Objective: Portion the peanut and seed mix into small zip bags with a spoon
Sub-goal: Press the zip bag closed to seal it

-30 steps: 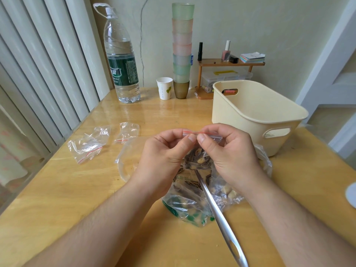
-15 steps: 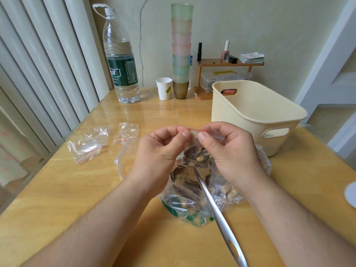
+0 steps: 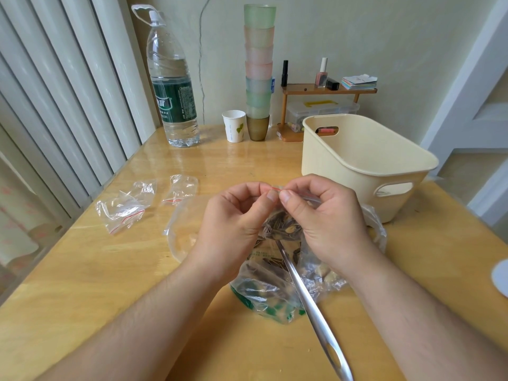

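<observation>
While both hands, left hand (image 3: 233,215) and right hand (image 3: 327,218), pinch the small zip bag (image 3: 284,228) by its red seal, the filled film looks limp and light.

Left hand (image 3: 233,215) and right hand (image 3: 327,218) pinching red-striped top of small zip bag (image 3: 283,228) holding seeds, spoon (image 3: 310,306) resting in big mix bag (image 3: 269,292), wooden table (image 3: 110,270)

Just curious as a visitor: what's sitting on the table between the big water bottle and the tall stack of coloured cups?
In the head view, a white paper cup stands between the water bottle and the stack of cups, close beside the stack's brown bottom cup.
</observation>
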{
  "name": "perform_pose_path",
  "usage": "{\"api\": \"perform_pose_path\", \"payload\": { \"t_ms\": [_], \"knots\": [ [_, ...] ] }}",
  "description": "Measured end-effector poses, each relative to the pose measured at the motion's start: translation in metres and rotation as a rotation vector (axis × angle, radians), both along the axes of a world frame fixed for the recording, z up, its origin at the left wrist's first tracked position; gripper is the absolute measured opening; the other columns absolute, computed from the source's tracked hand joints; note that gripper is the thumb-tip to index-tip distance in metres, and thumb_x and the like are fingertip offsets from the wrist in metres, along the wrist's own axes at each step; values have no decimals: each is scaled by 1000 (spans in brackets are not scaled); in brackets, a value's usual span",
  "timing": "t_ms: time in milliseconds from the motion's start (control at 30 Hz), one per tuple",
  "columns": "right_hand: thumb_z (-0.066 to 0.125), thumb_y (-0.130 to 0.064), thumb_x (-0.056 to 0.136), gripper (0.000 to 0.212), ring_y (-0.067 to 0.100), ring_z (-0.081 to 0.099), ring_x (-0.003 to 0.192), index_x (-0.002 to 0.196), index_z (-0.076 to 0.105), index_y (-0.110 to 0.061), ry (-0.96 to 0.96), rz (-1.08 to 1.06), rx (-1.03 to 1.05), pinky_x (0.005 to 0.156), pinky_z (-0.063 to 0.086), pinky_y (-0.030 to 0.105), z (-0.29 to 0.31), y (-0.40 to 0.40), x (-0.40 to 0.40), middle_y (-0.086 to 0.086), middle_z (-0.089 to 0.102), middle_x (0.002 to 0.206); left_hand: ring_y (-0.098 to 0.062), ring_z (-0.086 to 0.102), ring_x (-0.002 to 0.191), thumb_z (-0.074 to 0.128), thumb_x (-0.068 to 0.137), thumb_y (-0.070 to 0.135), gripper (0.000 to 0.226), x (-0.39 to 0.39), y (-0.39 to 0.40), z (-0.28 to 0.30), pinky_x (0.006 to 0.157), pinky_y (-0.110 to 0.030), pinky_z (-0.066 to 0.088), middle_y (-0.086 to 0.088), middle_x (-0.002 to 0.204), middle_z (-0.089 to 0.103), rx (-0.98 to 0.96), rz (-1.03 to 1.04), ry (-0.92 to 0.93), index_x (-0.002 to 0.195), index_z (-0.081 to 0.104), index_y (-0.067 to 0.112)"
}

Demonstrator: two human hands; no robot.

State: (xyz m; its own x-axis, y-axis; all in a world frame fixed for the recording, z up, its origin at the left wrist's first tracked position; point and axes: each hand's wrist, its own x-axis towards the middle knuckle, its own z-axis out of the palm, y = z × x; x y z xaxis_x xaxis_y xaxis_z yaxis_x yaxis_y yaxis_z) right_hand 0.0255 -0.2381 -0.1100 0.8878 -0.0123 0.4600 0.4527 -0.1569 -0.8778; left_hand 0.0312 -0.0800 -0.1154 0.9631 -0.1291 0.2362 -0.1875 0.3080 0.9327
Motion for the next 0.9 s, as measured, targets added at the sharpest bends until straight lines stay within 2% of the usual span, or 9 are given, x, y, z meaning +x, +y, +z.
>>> {"api": "perform_pose_path", "payload": {
  "t_ms": [133,333,467,567,633,733,833,900],
  "knots": [
    [78,-11,89,9,10,76,86,88,75,-20,31,14,97,79,57,23,1,-1,0,-3,81,89,-18,75,92,73,86,20,24,0,1,2,87,-27,59,-11,95,79,11,2,-20,100,74,1],
    [77,-13,91,10,11,77,95,91,76,-23,60,33,78,86,58,25,0,-1,1,-5,81,95,-22,74,93,73,86,23,18,3,3,2,90,-31,59,-11,93,78,6,38,-19,94,73,7],
    [76,-16,94,12,13,75,94,87,76,-25,64,4,18,91,58,36,-2,-3,2,-4,80,94,-23,74,94,73,88,24,20,3,3,0,96,-37,59,-14,96,78,32,36,-18,97,74,7],
    [78,-26,90,3,15,75,92,88,76,-24,57,-1,16,89,59,41,-1,-4,2,-3,80,91,-24,74,98,75,87,24,22,2,3,0,96,-36,59,-13,98,79,44,13,-29,99,75,6],
    [84,-29,85,11,23,77,95,88,78,-21,65,-7,58,92,60,50,-1,-4,2,3,81,94,-24,74,98,75,87,22,21,2,3,0,93,-34,60,-13,98,79,60,15,-45,99,75,4],
    [86,-34,75,16,28,78,95,84,80,-22,99,-3,116,95,59,55,0,-2,2,6,81,93,-25,73,94,73,89,20,17,1,3,0,92,-36,61,-12,94,78,55,32,-51,95,72,4],
    [89,-43,70,23,35,76,90,83,79,-27,119,-45,128,89,59,61,0,-2,2,14,78,88,-27,72,93,73,89,22,18,2,5,1,94,-40,61,-19,97,78,74,71,-53,95,73,6],
    [91,-48,73,28,37,75,89,84,77,-26,115,-62,110,87,59,62,-1,-4,3,15,77,87,-23,71,90,74,87,23,18,3,6,1,92,-39,60,-15,93,77,90,75,-57,94,73,7]
  ]
}}
